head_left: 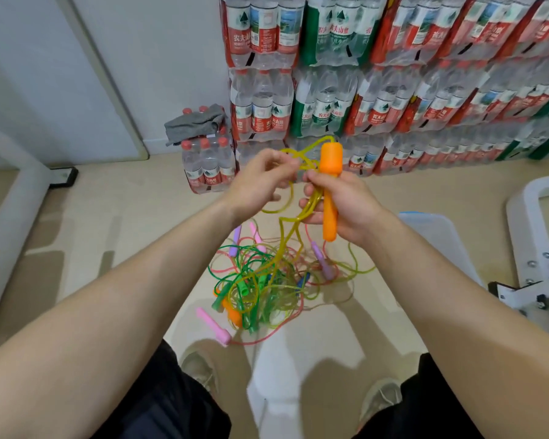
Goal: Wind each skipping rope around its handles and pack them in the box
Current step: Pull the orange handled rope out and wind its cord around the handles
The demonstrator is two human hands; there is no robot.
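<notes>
The left hand [260, 182] pinches a loop of the translucent yellow plastic skipping rope [298, 160], lifted clear so the cord can be laid in turns; the right hand [346, 207] is curled round the rope's orange plastic handle [329, 172], held upright as a spool; the rope's tail drops into the tangled heap of coloured ropes [267, 280] mid-floor (likely snagged there); the clear plastic box [441, 242] waits toward the floor's right edge.
</notes>
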